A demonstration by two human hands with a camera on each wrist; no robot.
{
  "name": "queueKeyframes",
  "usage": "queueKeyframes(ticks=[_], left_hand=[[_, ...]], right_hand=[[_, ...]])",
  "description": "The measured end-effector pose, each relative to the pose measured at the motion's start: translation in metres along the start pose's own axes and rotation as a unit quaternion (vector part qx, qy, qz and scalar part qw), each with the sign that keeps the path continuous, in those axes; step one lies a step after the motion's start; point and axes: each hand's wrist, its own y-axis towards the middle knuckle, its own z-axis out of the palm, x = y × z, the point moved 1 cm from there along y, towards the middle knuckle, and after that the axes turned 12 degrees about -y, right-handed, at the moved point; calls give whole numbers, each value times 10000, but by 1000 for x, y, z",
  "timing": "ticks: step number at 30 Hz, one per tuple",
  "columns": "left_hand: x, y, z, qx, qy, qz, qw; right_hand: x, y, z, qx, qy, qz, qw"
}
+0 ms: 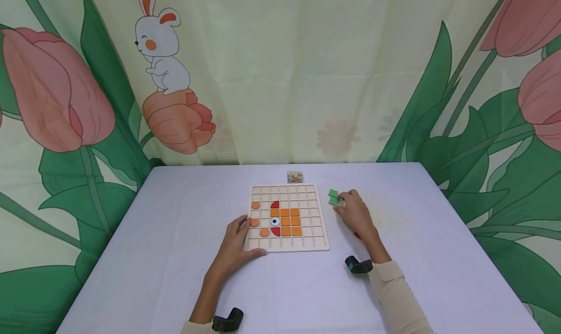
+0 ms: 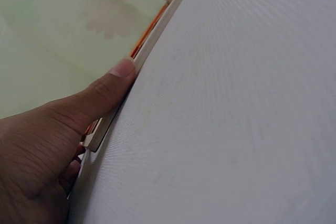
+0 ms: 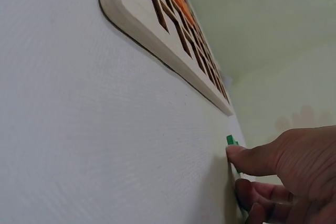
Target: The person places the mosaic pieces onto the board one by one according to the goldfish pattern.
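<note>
A pale wooden grid board [image 1: 308, 229] lies flat on the table, holding several orange square tiles [image 1: 285, 221], a round eye piece [image 1: 275, 221], red quarter-round pieces [image 1: 275, 231] and peach discs [image 1: 265, 232]. At its near left corner my left hand [image 1: 236, 244] grips it, thumb along the front edge and fingers at the left side. To the right of the board, my right hand [image 1: 356, 212] pinches a green square tile [image 1: 333, 201] at the fingertips. Another green tile [image 1: 333, 193] lies just beyond. In the right wrist view the thumb partly hides the green [image 3: 230, 140].
A small patterned block [image 1: 295, 177] stands behind the board. Part of a red piece [image 1: 357, 235] shows beside my right wrist. White cloth covers the table [image 1: 153, 256], and a printed curtain [image 1: 271, 81] hangs behind its far edge.
</note>
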Motion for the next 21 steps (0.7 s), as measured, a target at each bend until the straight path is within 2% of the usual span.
queueKeyframes(ticks=[4, 14, 21], left_hand=[[-1, 0, 0, 21, -28, -14, 10000], [-2, 0, -1, 6, -40, -7, 10000], [-2, -1, -1, 6, -40, -14, 10000]], right_hand=[[-1, 2, 1, -80, 8, -70, 9999], [1, 3, 4, 7, 77, -82, 9999], [5, 4, 10, -26, 60, -282, 9996]])
